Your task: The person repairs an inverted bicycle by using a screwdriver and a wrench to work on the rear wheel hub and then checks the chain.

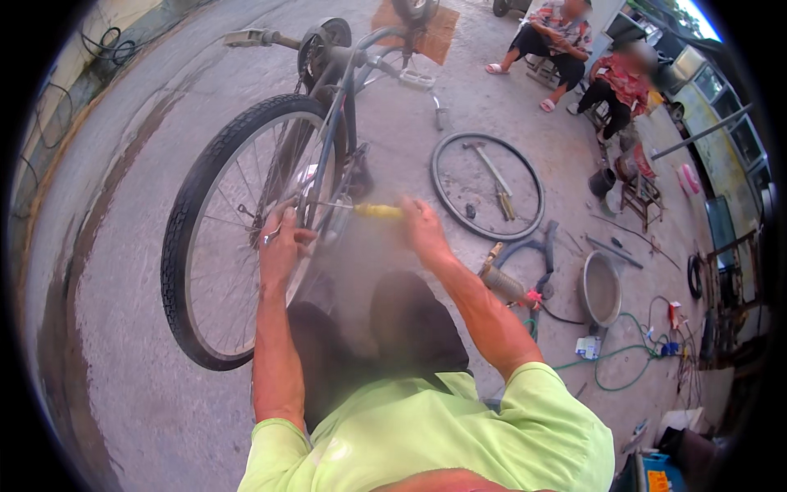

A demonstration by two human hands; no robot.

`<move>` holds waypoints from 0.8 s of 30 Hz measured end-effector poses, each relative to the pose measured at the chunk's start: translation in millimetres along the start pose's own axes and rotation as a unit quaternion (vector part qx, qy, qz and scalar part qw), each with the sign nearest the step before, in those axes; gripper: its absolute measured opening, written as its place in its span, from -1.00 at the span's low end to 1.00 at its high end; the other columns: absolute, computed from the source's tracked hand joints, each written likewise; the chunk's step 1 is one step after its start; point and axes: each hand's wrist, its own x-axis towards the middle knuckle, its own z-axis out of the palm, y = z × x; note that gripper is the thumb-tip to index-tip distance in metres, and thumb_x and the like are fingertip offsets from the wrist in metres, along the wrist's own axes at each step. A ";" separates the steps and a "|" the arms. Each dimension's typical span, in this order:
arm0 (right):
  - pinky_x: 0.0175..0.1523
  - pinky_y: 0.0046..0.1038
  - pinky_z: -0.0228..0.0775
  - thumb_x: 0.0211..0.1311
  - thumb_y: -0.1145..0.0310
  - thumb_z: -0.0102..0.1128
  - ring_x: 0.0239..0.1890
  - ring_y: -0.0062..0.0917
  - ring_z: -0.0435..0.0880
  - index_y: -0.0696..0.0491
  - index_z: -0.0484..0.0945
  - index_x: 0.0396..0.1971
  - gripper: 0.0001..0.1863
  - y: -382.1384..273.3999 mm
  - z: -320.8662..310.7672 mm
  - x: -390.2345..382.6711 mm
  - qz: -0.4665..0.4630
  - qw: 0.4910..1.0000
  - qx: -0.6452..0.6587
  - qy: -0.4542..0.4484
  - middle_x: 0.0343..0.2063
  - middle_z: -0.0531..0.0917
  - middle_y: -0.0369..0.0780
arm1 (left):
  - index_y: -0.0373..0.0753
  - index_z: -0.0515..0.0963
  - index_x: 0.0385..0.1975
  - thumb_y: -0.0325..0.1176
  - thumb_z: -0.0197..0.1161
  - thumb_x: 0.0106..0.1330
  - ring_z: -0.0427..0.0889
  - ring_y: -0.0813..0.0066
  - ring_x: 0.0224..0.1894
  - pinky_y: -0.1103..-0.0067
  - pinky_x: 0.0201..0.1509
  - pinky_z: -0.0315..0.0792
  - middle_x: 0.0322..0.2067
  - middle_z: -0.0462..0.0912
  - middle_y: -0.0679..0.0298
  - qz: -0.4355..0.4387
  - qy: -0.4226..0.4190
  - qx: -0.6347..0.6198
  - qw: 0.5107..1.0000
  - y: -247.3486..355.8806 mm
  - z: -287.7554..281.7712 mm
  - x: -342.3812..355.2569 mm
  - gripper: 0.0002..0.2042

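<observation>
A bicycle [335, 115] stands in front of me, its black-tyred wheel [174, 254] on the left with spokes and hub showing. My right hand [425, 232] is wrapped round the yellow handle of a screwdriver [379, 211], whose thin metal shaft points left to the frame beside the wheel hub. At that spot, close to the screwdriver's tip, my left hand [282, 239] has its fingers bent and pressed together; a ring shows on one. What they grip, if anything, is hidden. My knees are below the screwdriver, and haze blurs part of this area.
A loose tyre [441, 182] lies right of the bicycle, with a hammer [490, 168] inside its ring. Farther right are a metal basin [584, 287], a green cord [602, 377], a dark bucket [602, 182] and a stool [642, 197]. Two people [559, 37] sit at the far right.
</observation>
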 end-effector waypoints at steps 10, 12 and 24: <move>-0.42 -0.55 0.43 0.48 0.13 0.09 -0.47 -0.58 0.65 0.15 0.37 0.23 -0.50 2.3 -0.4 6.2 0.026 0.999 -0.016 -0.013 -0.39 0.65 -0.22 | -0.31 0.42 0.28 -0.04 0.01 0.57 0.76 0.46 -0.36 0.67 -0.50 0.52 -0.08 0.69 0.10 -0.007 -0.002 -0.011 1.000 -4.9 -3.2 1.5 -0.50; -0.44 -0.53 0.43 0.49 0.09 0.07 -0.50 -0.59 0.64 0.16 0.38 0.20 -0.50 3.9 1.3 2.4 -0.005 1.000 0.022 -0.014 -0.41 0.65 -0.22 | -0.30 0.43 0.28 -0.02 0.01 0.57 0.75 0.46 -0.38 0.68 -0.50 0.52 -0.18 0.72 0.08 0.012 0.014 -0.009 1.000 -6.6 -0.6 1.9 -0.50; -0.47 -0.50 0.43 0.50 0.08 0.04 -0.58 -0.58 0.59 0.20 0.37 0.21 -0.47 13.7 1.6 5.6 -0.051 0.998 0.024 -0.005 -0.40 0.66 -0.19 | -0.24 0.44 0.29 0.04 -0.01 0.57 0.70 0.52 -0.47 0.66 -0.47 0.48 -0.45 0.74 0.07 -0.001 0.006 0.006 1.000 -2.2 -0.4 0.3 -0.48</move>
